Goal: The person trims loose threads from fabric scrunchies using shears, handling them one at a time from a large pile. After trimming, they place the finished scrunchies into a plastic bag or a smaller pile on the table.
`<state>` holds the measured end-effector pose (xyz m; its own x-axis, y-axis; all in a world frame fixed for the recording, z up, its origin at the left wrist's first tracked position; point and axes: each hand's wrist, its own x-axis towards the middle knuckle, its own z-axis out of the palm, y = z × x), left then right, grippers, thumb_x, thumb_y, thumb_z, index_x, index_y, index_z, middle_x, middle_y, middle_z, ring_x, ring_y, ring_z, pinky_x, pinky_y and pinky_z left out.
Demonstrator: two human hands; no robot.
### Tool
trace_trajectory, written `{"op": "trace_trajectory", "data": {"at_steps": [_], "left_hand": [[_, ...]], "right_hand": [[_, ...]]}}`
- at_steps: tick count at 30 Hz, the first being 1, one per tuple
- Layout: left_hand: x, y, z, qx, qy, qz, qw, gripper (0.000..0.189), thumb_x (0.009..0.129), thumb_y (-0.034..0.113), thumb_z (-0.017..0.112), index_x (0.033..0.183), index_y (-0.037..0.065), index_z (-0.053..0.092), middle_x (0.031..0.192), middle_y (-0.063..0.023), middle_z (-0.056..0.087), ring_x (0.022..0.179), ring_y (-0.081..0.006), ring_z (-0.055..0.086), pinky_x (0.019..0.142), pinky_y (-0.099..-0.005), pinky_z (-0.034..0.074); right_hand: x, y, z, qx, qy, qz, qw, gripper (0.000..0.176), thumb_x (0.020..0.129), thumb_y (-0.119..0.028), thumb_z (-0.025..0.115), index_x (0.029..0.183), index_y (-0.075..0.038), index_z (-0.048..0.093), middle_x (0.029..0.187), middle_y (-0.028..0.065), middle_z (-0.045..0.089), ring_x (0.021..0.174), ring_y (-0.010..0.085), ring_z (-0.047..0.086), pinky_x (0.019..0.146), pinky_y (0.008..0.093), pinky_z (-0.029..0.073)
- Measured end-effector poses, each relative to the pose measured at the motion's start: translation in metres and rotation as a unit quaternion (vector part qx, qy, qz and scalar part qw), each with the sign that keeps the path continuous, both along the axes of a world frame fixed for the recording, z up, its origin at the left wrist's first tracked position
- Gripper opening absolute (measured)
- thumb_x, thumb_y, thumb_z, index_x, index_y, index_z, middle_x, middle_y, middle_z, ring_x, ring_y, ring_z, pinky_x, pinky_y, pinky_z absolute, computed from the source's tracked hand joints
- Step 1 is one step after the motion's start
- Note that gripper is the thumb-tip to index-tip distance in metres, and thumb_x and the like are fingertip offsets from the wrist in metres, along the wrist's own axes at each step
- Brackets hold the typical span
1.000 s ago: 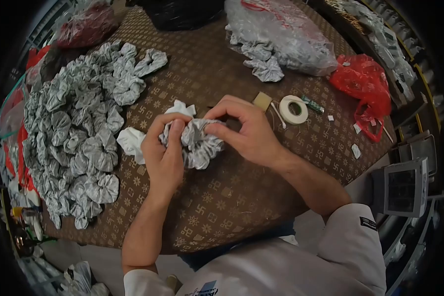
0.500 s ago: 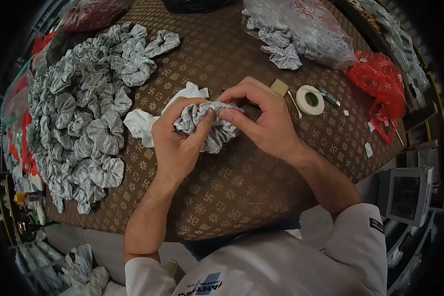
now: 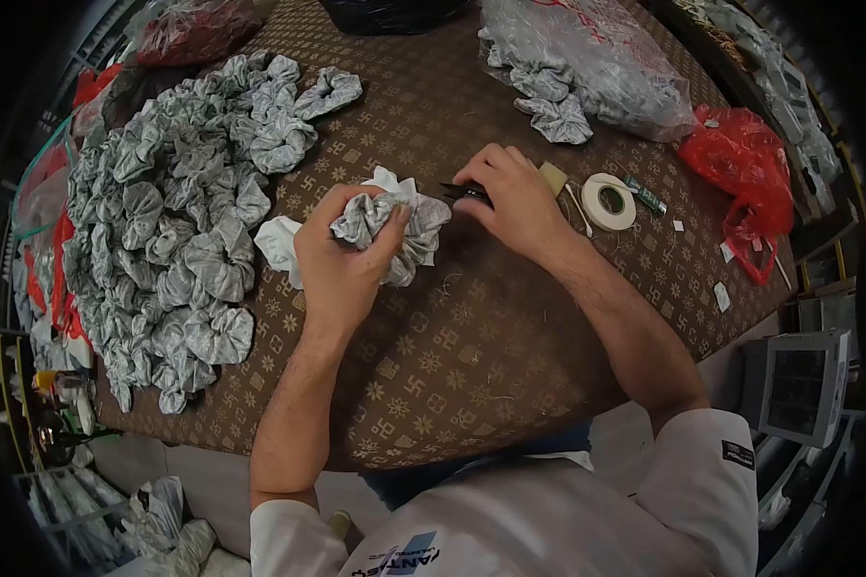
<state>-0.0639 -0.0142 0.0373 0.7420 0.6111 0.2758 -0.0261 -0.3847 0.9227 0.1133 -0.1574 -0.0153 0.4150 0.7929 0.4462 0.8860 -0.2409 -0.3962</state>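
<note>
A grey patterned scrunchie (image 3: 419,236) is gripped in my left hand (image 3: 344,264), thumb across its ruffled fabric. Under and beside it lies white cloth (image 3: 279,246). To the right, my right hand (image 3: 518,204) has its fingers closed round a small black tool (image 3: 469,191), probably thread snips, whose dark tips point left toward the scrunchie without touching it. Left of my hands, a large pile of similar grey scrunchies (image 3: 178,221) covers the brown patterned tabletop (image 3: 433,385).
A tape roll (image 3: 608,202), a green tube (image 3: 645,194) and a tan block (image 3: 552,179) lie right of my right hand. Farther back are a clear bag (image 3: 616,77) of scrunchies, a red bag (image 3: 741,163) and a black bag (image 3: 390,12). Loose threads lie on the table.
My right hand has let go of the scrunchie and moved slightly right; the black tool now shows clearly in it. My left hand still holds the scrunchie.
</note>
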Motion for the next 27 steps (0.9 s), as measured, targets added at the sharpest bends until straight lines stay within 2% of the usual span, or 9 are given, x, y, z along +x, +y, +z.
{"op": "trace_trajectory", "data": {"at_steps": [4, 5, 6, 7, 9, 10, 12, 19, 27], "left_hand": [[-0.001, 0.003, 0.003, -0.063, 0.013, -0.004, 0.998, 0.017, 0.085, 0.007, 0.076, 0.097, 0.001, 0.066, 0.08, -0.0005, 0.067, 0.074, -0.0054, 0.058, 0.066, -0.0241, 0.048], [-0.001, 0.003, 0.003, -0.064, 0.011, 0.001, 0.998, 0.017, 0.085, 0.007, 0.076, 0.097, 0.001, 0.066, 0.08, -0.0005, 0.067, 0.074, -0.0054, 0.058, 0.066, -0.0241, 0.048], [-0.001, 0.004, 0.003, -0.035, 0.002, -0.005, 0.999, 0.017, 0.084, 0.007, 0.076, 0.096, 0.001, 0.066, 0.081, -0.001, 0.066, 0.075, -0.006, 0.058, 0.068, -0.0244, 0.048], [-0.002, 0.004, 0.002, -0.006, -0.004, -0.012, 1.0, 0.017, 0.084, 0.006, 0.076, 0.096, 0.0, 0.066, 0.082, -0.0016, 0.065, 0.076, -0.0067, 0.058, 0.069, -0.0248, 0.048], [-0.003, 0.003, -0.001, 0.004, -0.005, -0.018, 1.0, 0.018, 0.082, 0.005, 0.076, 0.096, 0.0, 0.066, 0.083, -0.0025, 0.065, 0.078, -0.0084, 0.059, 0.07, -0.0252, 0.048], [-0.003, 0.002, -0.002, 0.019, -0.012, -0.029, 0.999, 0.018, 0.08, 0.003, 0.076, 0.095, 0.0, 0.066, 0.084, -0.0034, 0.064, 0.079, -0.0101, 0.06, 0.072, -0.0257, 0.048], [-0.003, 0.0, 0.003, 0.048, -0.018, -0.048, 0.998, 0.019, 0.079, 0.002, 0.076, 0.095, 0.001, 0.066, 0.085, -0.0041, 0.063, 0.08, -0.0118, 0.06, 0.073, -0.0262, 0.048], [-0.004, -0.001, 0.005, 0.116, -0.061, -0.072, 0.989, 0.02, 0.076, 0.0, 0.077, 0.094, 0.001, 0.067, 0.088, -0.0045, 0.064, 0.081, -0.0141, 0.061, 0.074, -0.0273, 0.048], [-0.005, -0.002, 0.005, 0.096, -0.068, -0.088, 0.989, 0.021, 0.076, -0.001, 0.077, 0.094, 0.001, 0.067, 0.089, -0.0047, 0.065, 0.083, -0.0132, 0.062, 0.075, -0.0268, 0.048]], "right_hand": [[0.0, 0.007, 0.008, -0.018, -0.006, -0.034, 0.999, 0.011, 0.095, -0.011, 0.062, 0.104, -0.005, 0.066, 0.096, 0.0073, 0.061, 0.092, 0.0225, 0.062, 0.077, 0.0371, 0.051], [-0.011, 0.002, 0.025, 0.031, 0.185, -0.041, 0.981, 0.012, 0.096, -0.011, 0.061, 0.105, -0.005, 0.067, 0.093, 0.0066, 0.06, 0.086, 0.0199, 0.061, 0.073, 0.035, 0.05], [-0.02, 0.0, 0.041, 0.076, 0.37, -0.046, 0.925, 0.013, 0.097, -0.01, 0.06, 0.106, -0.005, 0.067, 0.09, 0.006, 0.059, 0.08, 0.0173, 0.061, 0.068, 0.0329, 0.05], [-0.026, -0.002, 0.047, 0.071, 0.372, -0.043, 0.924, 0.013, 0.097, -0.01, 0.06, 0.106, -0.005, 0.067, 0.09, 0.006, 0.059, 0.08, 0.0173, 0.061, 0.068, 0.0329, 0.05], [-0.036, -0.008, 0.052, 0.144, 0.25, 0.074, 0.955, 0.016, 0.096, -0.01, 0.062, 0.11, -0.004, 0.069, 0.087, 0.006, 0.058, 0.073, 0.0133, 0.059, 0.062, 0.0294, 0.048], [-0.04, -0.009, 0.052, 0.143, 0.254, 0.07, 0.954, 0.016, 0.096, -0.01, 0.062, 0.11, -0.004, 0.069, 0.087, 0.006, 0.058, 0.073, 0.0133, 0.059, 0.062, 0.0294, 0.048], [-0.043, -0.009, 0.053, 0.174, 0.165, 0.143, 0.96, 0.024, 0.091, -0.011, 0.069, 0.115, -0.006, 0.071, 0.088, 0.0031, 0.06, 0.073, 0.0118, 0.057, 0.063, 0.0254, 0.046], [-0.039, -0.012, 0.052, 0.145, 0.162, 0.155, 0.964, 0.031, 0.089, -0.016, 0.073, 0.117, -0.006, 0.071, 0.084, 0.0057, 0.062, 0.072, 0.0168, 0.061, 0.064, 0.0292, 0.049], [-0.038, -0.013, 0.052, 0.167, 0.166, 0.18, 0.955, 0.027, 0.089, -0.015, 0.072, 0.115, -0.006, 0.072, 0.084, 0.0057, 0.064, 0.073, 0.0172, 0.062, 0.064, 0.03, 0.05]]}}
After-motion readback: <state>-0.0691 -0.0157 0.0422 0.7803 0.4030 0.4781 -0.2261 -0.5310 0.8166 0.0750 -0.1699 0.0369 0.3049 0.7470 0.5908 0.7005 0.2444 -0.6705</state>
